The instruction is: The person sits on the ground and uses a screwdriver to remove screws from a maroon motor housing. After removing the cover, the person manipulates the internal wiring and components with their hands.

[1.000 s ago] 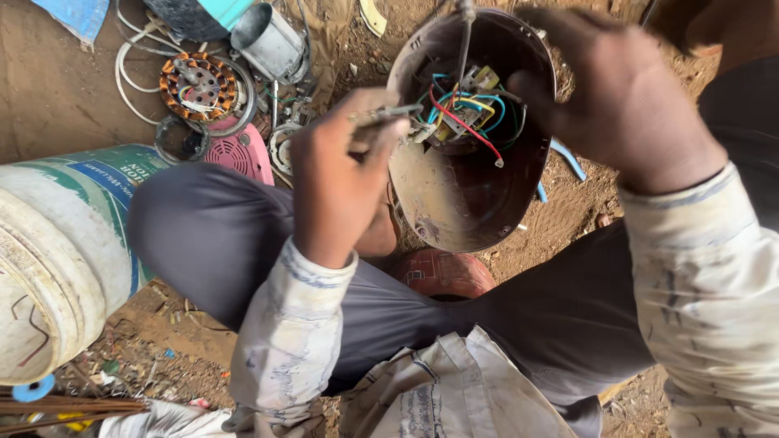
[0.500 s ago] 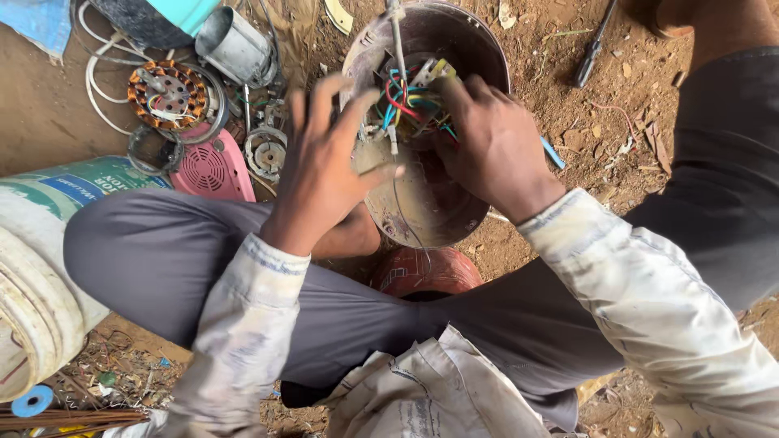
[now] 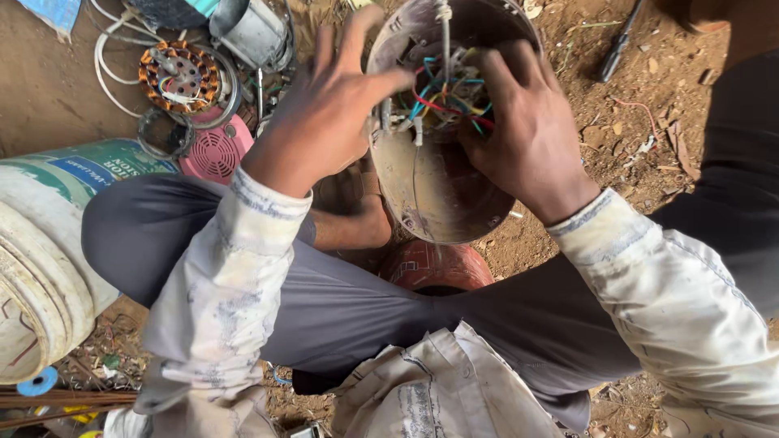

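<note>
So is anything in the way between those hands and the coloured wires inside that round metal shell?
Nothing visible. Both the left hand and right hand already reach into the round metal shell, fingers at the coloured wires.

A round, rusty brown metal housing is held above the lap, its open side facing up. Inside its upper half sits a tangle of wires, red, blue, yellow and white. A thin rod stands upright among them.

The right hand hides its fingertips among the coloured wires.
</note>
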